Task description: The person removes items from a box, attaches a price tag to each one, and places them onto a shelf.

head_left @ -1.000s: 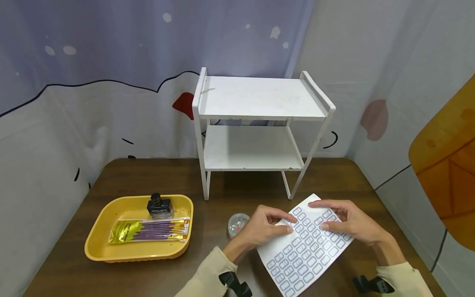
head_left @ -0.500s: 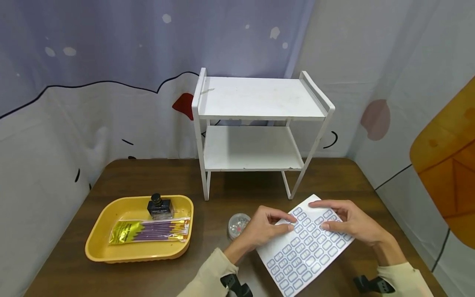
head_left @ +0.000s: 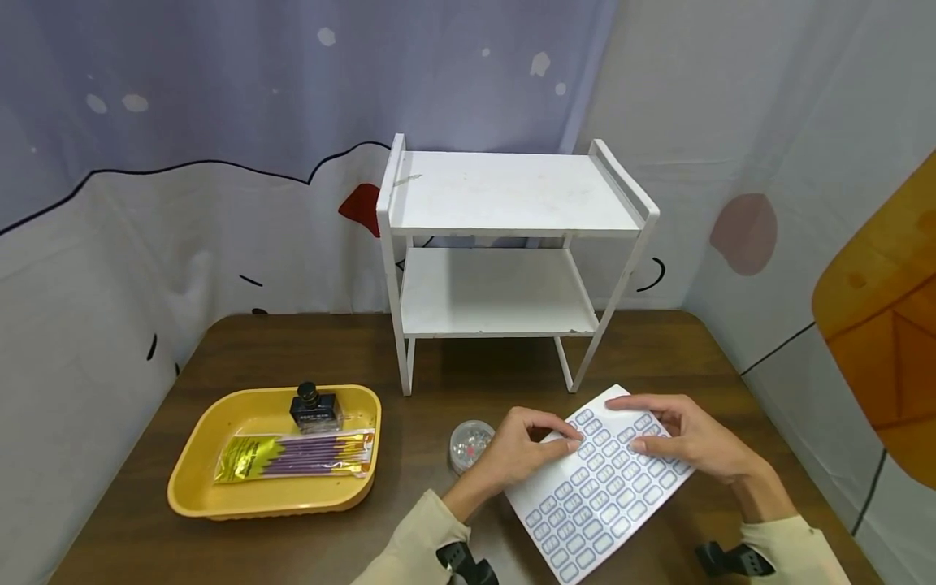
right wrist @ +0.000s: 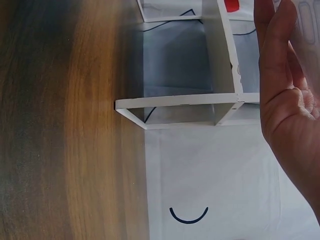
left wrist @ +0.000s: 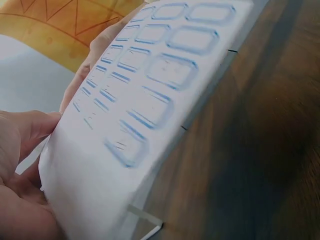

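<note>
A white sheet of label stickers (head_left: 595, 508), printed with rows of blue-edged rounded boxes, is held tilted above the table in the head view. My left hand (head_left: 521, 448) pinches its upper left edge, thumb on the printed face. On the upper right edge my right hand (head_left: 691, 439) grips it the same way, with the thumb over the boxes. The left wrist view shows the label sheet (left wrist: 120, 125) close up, with a bare white patch near the left hand (left wrist: 22, 145). Only a corner of the sheet appears beside the right hand (right wrist: 287, 90) in the right wrist view.
A small clear round container (head_left: 470, 445) stands by my left wrist. At left, a yellow tray (head_left: 186, 467) holds an ink bottle (head_left: 316, 409) and a packet of purple-handled brushes (head_left: 296, 455). Behind stands a white two-tier shelf (head_left: 512, 195) on the brown table (head_left: 409, 544).
</note>
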The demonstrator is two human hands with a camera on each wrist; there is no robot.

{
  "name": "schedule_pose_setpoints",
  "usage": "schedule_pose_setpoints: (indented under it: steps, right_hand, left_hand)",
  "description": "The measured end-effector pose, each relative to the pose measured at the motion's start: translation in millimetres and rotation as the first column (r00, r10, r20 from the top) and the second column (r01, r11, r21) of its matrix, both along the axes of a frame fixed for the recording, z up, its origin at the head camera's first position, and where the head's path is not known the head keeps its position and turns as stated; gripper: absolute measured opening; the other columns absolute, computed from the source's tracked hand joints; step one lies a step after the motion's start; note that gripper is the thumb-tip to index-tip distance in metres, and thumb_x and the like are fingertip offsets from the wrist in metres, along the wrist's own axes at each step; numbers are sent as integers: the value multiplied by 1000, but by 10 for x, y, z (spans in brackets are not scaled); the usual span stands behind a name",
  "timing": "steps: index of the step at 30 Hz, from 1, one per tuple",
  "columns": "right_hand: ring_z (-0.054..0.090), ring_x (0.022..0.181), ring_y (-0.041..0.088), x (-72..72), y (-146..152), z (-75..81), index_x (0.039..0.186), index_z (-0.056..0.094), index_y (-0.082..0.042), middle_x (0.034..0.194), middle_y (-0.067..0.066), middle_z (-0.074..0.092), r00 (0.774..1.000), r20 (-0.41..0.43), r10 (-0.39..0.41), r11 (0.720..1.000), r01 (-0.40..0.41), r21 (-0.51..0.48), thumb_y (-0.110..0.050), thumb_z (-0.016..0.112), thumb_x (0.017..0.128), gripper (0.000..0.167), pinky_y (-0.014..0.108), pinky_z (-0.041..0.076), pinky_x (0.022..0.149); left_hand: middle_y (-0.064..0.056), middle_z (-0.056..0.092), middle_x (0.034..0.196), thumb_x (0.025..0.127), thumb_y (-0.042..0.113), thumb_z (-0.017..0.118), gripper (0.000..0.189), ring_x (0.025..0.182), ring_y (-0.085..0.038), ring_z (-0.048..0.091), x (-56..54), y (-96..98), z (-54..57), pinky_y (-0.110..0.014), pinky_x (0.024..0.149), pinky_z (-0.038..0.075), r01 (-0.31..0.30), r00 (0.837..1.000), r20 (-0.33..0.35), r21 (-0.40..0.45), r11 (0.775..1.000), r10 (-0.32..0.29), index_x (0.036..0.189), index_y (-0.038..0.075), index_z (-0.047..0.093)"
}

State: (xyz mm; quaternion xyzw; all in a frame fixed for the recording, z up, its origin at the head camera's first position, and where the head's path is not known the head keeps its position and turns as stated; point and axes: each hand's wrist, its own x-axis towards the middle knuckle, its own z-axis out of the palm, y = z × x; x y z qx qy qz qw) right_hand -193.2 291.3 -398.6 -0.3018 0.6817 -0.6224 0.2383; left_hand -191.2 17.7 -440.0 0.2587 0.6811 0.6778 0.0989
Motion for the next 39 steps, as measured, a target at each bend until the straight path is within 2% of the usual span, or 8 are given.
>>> schedule_pose_setpoints:
  steps: [8, 15, 28, 32, 36, 39]
  right_hand:
    - [75, 84, 30, 7, -15, -38, 143, 44, 9, 111, 11, 72, 999, 19, 26, 1000, -26, 11, 12, 54, 94, 50, 47, 60, 64]
    - [75, 85, 30, 1, -30, -63, 142, 42, 12, 111, 11, 72, 999, 18, 35, 999, -35, 13, 12, 54, 94, 50, 46, 60, 65]
    - [75, 87, 30, 17, -22, -86, 143, 43, 10, 112, 12, 72, 998, 57, 36, 999, -35, -4, 12, 54, 93, 50, 46, 60, 66]
    - [75, 86, 31, 16, -15, -92, 143, 43, 9, 112, 13, 72, 997, 63, 32, 999, -32, 2, 12, 54, 94, 51, 47, 60, 66]
    - [75, 86, 31, 16, 1, -106, 143, 42, 10, 112, 13, 71, 997, 64, 32, 999, -32, 3, 12, 54, 93, 51, 47, 59, 66]
    - [75, 85, 32, 13, 30, -115, 143, 43, 9, 111, 13, 72, 997, 67, 23, 1000, -24, 10, 12, 54, 94, 51, 48, 59, 65]
  left_hand:
    - [-26, 70, 96, 87, 2, 72, 12, 81, 1, 57, -8, 23, -20, -14, 68, 46, -17, 999, -48, 37, 999, 19, 95, -8, 75]
    - [-24, 66, 102, 86, 3, 74, 13, 88, 1, 56, -9, 42, -17, -13, 72, 46, -43, 999, -10, 44, 998, 44, 94, -8, 74]
    - [-23, 67, 102, 87, 6, 75, 15, 81, 1, 55, -14, 48, -9, -14, 70, 47, -40, 999, -4, 34, 999, 40, 96, -6, 75]
    - [-23, 66, 104, 87, 6, 74, 15, 87, 0, 56, -14, 50, -11, -15, 74, 48, -44, 999, -4, 46, 998, 44, 96, -7, 74]
    - [-22, 63, 105, 88, 5, 73, 16, 94, -3, 56, -9, 59, -5, -16, 77, 49, -67, 997, -20, 75, 995, 69, 99, -7, 74]
    - [-20, 62, 104, 88, 6, 74, 18, 92, -5, 56, 1, 56, 2, -16, 75, 49, -90, 994, -52, 93, 992, 95, 102, -5, 74]
